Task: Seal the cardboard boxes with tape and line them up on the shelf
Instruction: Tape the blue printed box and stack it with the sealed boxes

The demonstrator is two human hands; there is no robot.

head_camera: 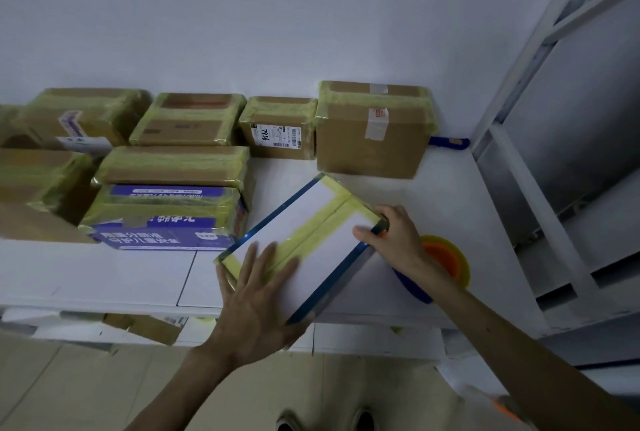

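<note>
A white box (311, 219) with blue edges and yellow tape strips lies askew on the white shelf (450, 195), its near corner over the front edge. My left hand (258, 292) lies flat on its near end, fingers spread. My right hand (398, 236) grips a blue tape dispenser (412, 285) with an orange-cored yellow roll (450, 257), held at the box's right corner, thumb on the box top.
Several taped cardboard boxes (370, 129) stand along the wall and at the left, one purple-printed (166, 219). A blue handle (450, 143) lies behind the big box. A metal rack frame (540, 91) rises at right. More boxes sit on the lower shelf (152, 326).
</note>
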